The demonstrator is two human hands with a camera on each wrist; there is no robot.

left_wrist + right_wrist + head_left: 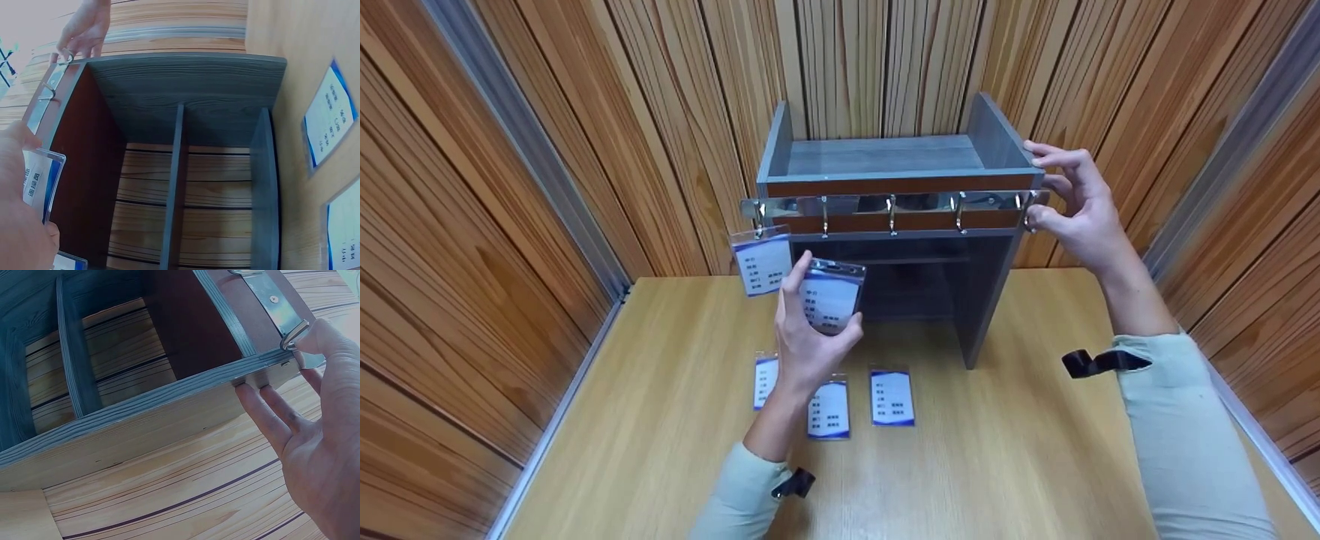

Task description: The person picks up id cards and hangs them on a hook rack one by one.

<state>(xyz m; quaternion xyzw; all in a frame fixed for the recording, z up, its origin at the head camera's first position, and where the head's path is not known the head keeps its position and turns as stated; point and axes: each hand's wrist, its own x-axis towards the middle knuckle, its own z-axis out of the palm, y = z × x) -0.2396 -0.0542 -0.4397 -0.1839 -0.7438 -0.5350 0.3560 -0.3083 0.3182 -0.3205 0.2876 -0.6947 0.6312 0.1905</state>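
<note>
In the head view my left hand [810, 352] grips a clear-sleeved name badge [834, 296] by its sides, thumb on the right edge and fingers on the left. The badge is upright in front of the metal hook rail [926, 202] on a small grey shelf unit [997, 262]. From the leftmost hook hangs another badge [761, 264]. My right hand [1084, 210] is at the rail's right end; the right wrist view shows its thumb by the end hook [294, 336], a finger behind the rail tip, and other fingers touching the side panel [169, 417].
On the wooden table [960, 457] lie three more badges: a left one [766, 382] partly covered by my left arm, a middle one [829, 412] and a right one [892, 397]. Wood-panelled walls [885, 67] enclose the table at the back and sides.
</note>
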